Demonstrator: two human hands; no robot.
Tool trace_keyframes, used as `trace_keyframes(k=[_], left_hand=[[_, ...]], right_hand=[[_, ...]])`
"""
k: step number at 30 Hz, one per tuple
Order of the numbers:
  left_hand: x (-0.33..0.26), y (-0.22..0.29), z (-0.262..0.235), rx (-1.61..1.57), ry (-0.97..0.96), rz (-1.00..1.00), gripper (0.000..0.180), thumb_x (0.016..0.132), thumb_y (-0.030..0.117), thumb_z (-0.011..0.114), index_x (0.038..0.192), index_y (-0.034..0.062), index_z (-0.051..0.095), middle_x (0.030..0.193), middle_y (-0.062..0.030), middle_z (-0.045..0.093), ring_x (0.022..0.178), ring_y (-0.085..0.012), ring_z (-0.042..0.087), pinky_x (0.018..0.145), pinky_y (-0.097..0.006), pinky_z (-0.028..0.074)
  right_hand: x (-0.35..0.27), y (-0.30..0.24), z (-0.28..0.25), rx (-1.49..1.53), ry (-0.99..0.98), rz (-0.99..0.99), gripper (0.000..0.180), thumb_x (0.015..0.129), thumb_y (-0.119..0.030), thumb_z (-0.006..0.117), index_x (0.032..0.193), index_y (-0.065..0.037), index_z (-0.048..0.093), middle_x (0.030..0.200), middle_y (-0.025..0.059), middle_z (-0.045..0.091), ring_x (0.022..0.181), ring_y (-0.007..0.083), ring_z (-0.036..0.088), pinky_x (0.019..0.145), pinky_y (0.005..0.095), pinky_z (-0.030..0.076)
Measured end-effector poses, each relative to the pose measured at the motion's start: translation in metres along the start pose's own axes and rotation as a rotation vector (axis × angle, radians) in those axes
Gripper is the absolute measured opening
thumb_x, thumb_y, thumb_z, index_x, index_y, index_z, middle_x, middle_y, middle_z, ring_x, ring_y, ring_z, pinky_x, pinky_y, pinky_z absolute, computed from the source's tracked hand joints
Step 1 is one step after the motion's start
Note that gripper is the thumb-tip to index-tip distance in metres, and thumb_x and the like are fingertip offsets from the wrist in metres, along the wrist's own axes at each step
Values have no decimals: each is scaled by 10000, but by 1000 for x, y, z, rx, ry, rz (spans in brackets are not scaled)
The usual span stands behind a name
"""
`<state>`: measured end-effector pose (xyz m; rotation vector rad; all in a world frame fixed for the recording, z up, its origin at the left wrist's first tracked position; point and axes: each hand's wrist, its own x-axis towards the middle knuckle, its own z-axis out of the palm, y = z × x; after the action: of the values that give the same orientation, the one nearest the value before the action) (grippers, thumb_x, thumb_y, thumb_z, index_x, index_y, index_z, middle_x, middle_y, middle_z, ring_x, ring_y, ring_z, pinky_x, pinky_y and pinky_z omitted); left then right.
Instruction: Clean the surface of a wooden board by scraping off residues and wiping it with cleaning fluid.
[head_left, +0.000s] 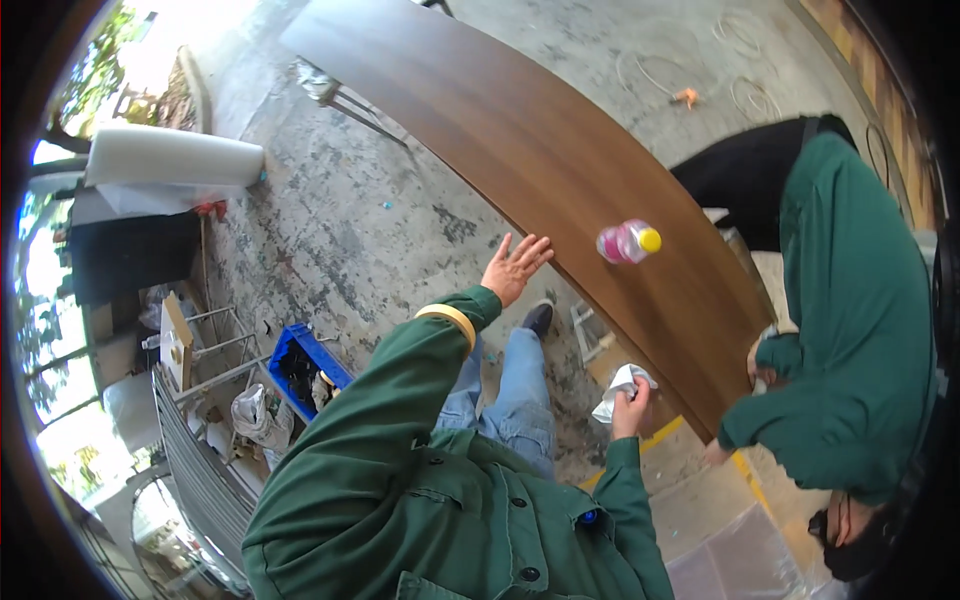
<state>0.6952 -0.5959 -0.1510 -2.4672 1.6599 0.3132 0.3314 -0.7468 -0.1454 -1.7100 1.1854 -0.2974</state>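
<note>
My left hand (515, 268) is open with fingers spread, its fingertips touching the near edge of a long dark-brown wooden board (520, 140). A roll of yellow tape (447, 316) sits around my left forearm over the green sleeve. My right hand (630, 402) is closed on a crumpled white cloth (618, 388), held just below the board's edge. On the board lies a clear bottle with pink liquid and a yellow cap (628, 241), on its side.
A person in a green jacket (850, 300) bends over the board's right end, hands at its edge. A blue crate (300, 365) and metal racks (205, 440) stand at the left. A white foam roll (170, 155) lies far left. Concrete floor lies beneath.
</note>
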Motion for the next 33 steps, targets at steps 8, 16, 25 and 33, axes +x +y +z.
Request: trace_keyframes(k=[8,16,25,33], left_hand=[[-79,-26,9,-639,-21,-340,624,747,329,718,1299,112,522,1329,-114,551,1280,-319,462,1019,-588,354],[-335,-82,7,-1178,352,-592,953,690,231,765,1498,171,265,1418,-202,432,1268,-386,455,1051,-459,394],[-555,-104,-15,-1789,992,-1038,396,767,284,768,1097,95,655,992,-38,666,975,-148,592,879,-308,449],[-618,-59,2,-2015,2007,-1002,389,826,144,737,1181,61,602,1060,-29,642,1004,-123,589,893,-281,466]], right_hand=[[77,-18,79,-92,58,-15,570,711,16,548,1279,-6,503,1253,197,551,1156,328,549,1025,403,420],[-47,-226,270,260,-1369,291,282,893,-90,613,1160,1,606,1054,67,657,945,155,627,835,295,508],[-213,-362,485,-97,-2086,33,305,926,-189,495,1146,6,575,1031,118,638,928,227,627,825,341,505],[-302,-390,613,-703,-2395,-763,434,918,-258,564,1248,23,562,1185,142,632,1049,289,633,896,460,525]])
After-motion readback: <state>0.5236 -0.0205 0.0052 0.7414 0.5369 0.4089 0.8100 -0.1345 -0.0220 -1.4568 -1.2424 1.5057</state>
